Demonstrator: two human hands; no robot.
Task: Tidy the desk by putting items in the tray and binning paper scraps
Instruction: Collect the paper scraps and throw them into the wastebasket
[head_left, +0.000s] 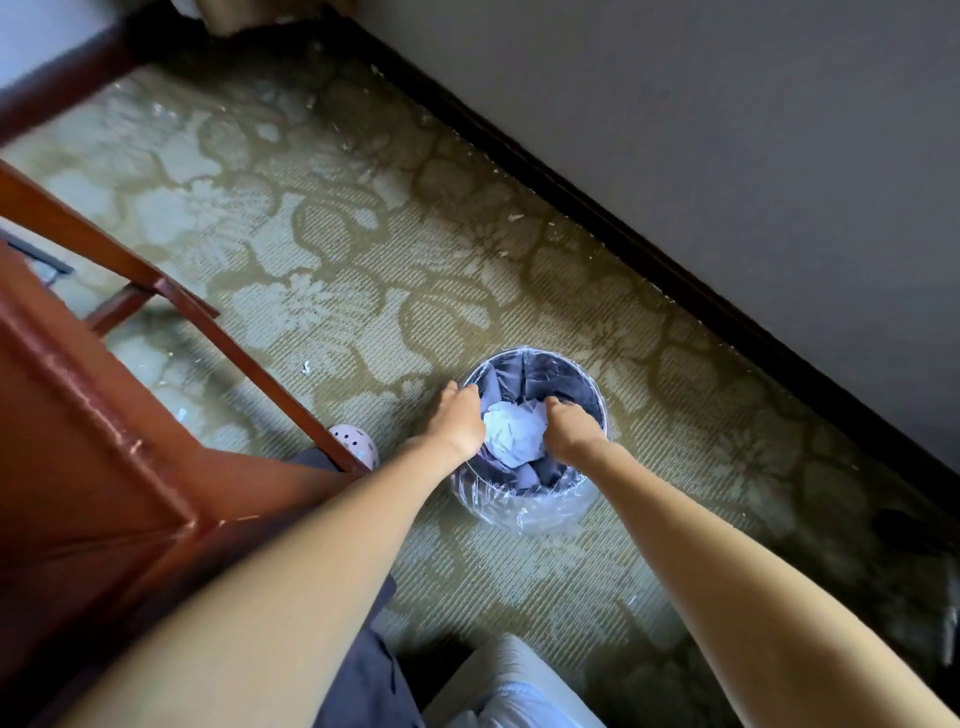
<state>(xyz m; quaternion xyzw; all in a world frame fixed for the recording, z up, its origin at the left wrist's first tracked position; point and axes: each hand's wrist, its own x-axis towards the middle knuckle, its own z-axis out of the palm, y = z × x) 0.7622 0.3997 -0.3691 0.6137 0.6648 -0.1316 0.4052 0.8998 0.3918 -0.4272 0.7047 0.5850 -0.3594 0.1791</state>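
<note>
Over the bin (519, 512), crumpled paper (514, 434), left hand (460, 422) and right hand (571, 430) curled round it (fingertips hidden), pink shoe (358, 444) beside bin, partly covered

We hold both bare arms stretched forward and down, nearly straight, drawing in toward each other at the wrists. Our left arm (311, 545) runs up from the lower left, our right arm (701, 545) from the lower right. The left grip (460, 415) and the right grip (571, 423) sit side by side, backs of the hands up, knuckles bent and fingers curled downward. Between them they clasp a paper wad (514, 428), one on each flank. The fingertips are hidden beneath the hands.
</note>
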